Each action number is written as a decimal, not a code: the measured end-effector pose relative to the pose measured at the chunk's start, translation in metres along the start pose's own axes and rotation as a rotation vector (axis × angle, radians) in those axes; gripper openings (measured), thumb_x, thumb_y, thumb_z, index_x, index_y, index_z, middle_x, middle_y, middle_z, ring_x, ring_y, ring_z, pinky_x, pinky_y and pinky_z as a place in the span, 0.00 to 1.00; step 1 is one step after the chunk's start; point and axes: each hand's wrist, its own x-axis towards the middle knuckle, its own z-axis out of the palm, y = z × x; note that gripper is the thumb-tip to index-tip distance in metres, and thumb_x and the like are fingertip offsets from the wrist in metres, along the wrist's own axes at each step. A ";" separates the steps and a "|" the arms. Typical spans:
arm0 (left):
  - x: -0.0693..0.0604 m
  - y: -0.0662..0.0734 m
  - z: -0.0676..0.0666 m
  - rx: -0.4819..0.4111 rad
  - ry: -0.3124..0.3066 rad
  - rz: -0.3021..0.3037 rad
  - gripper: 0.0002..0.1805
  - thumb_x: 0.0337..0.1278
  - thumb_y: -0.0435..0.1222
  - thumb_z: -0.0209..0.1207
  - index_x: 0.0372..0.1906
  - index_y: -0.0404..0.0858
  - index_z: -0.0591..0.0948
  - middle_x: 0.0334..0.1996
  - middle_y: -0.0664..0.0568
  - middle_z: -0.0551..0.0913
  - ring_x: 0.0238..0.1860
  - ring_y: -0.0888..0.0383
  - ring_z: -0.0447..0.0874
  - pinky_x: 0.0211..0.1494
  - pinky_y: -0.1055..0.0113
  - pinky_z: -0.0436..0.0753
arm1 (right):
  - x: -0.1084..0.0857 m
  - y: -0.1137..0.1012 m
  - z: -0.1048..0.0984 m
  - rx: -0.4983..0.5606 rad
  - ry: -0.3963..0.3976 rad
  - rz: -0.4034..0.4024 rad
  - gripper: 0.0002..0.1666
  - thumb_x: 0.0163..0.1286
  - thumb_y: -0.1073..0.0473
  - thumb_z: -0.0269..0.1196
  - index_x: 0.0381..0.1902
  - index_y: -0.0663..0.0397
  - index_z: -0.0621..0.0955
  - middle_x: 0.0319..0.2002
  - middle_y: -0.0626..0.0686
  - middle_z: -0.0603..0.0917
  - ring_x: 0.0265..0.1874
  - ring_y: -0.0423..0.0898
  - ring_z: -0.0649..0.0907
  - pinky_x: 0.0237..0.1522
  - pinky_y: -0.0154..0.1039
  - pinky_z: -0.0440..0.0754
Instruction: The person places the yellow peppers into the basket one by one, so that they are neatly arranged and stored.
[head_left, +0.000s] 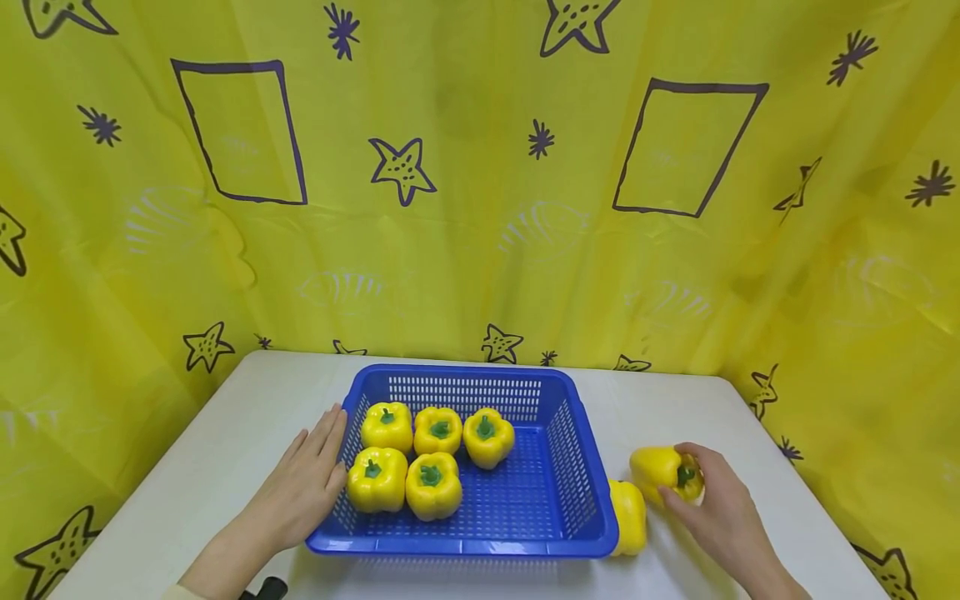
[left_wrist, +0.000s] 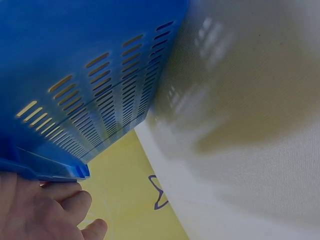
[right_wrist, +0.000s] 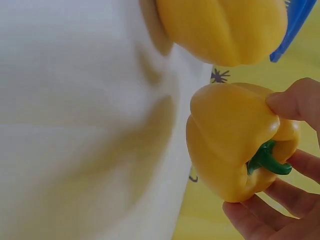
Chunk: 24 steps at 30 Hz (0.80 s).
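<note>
My right hand (head_left: 720, 504) holds a yellow bell pepper (head_left: 657, 472) by its stem end, thumb on one side and fingers on the other. In the right wrist view this pepper (right_wrist: 235, 142) appears raised off the table. My left hand (head_left: 303, 483) rests with straight fingers against the left rim of a blue plastic basket (head_left: 517, 546). The left wrist view shows the fingers (left_wrist: 65, 200) at the rim, beside the slotted wall (left_wrist: 100, 85). Several yellow bell peppers (head_left: 435, 486) sit in the basket's left and middle part, stems up.
Another yellow pepper (head_left: 630, 518) lies on the white table (head_left: 247, 433), just outside the basket's right wall. A yellow curtain (head_left: 465, 267) with dark star drawings hangs behind and at both sides. A small black object (head_left: 272, 588) shows at the bottom edge, near the left forearm.
</note>
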 end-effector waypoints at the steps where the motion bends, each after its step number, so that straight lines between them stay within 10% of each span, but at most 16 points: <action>1: 0.000 0.000 0.000 0.002 0.000 0.001 0.35 0.71 0.39 0.44 0.77 0.29 0.52 0.79 0.36 0.50 0.78 0.37 0.49 0.77 0.36 0.51 | 0.001 -0.001 -0.001 0.000 0.004 -0.014 0.37 0.57 0.61 0.70 0.61 0.67 0.69 0.57 0.69 0.75 0.54 0.65 0.76 0.55 0.66 0.75; 9: 0.000 0.000 -0.001 0.003 0.002 0.004 0.35 0.72 0.39 0.44 0.77 0.29 0.52 0.79 0.36 0.50 0.79 0.38 0.49 0.77 0.36 0.51 | 0.010 -0.009 -0.015 -0.055 0.083 -0.181 0.35 0.51 0.63 0.75 0.56 0.64 0.75 0.51 0.64 0.80 0.47 0.58 0.81 0.49 0.59 0.80; 19: 0.000 0.001 -0.001 0.010 0.002 0.000 0.35 0.72 0.39 0.44 0.77 0.29 0.52 0.79 0.36 0.50 0.78 0.38 0.49 0.77 0.36 0.51 | 0.023 -0.024 -0.035 -0.053 0.111 -0.341 0.35 0.47 0.65 0.77 0.54 0.60 0.77 0.50 0.59 0.82 0.44 0.52 0.81 0.43 0.19 0.74; 24: 0.001 0.001 0.000 0.012 -0.002 -0.001 0.35 0.72 0.40 0.44 0.77 0.29 0.52 0.79 0.36 0.49 0.78 0.38 0.49 0.77 0.37 0.51 | 0.031 -0.034 -0.044 -0.066 0.108 -0.414 0.35 0.46 0.65 0.77 0.54 0.57 0.77 0.49 0.56 0.82 0.44 0.51 0.81 0.43 0.25 0.78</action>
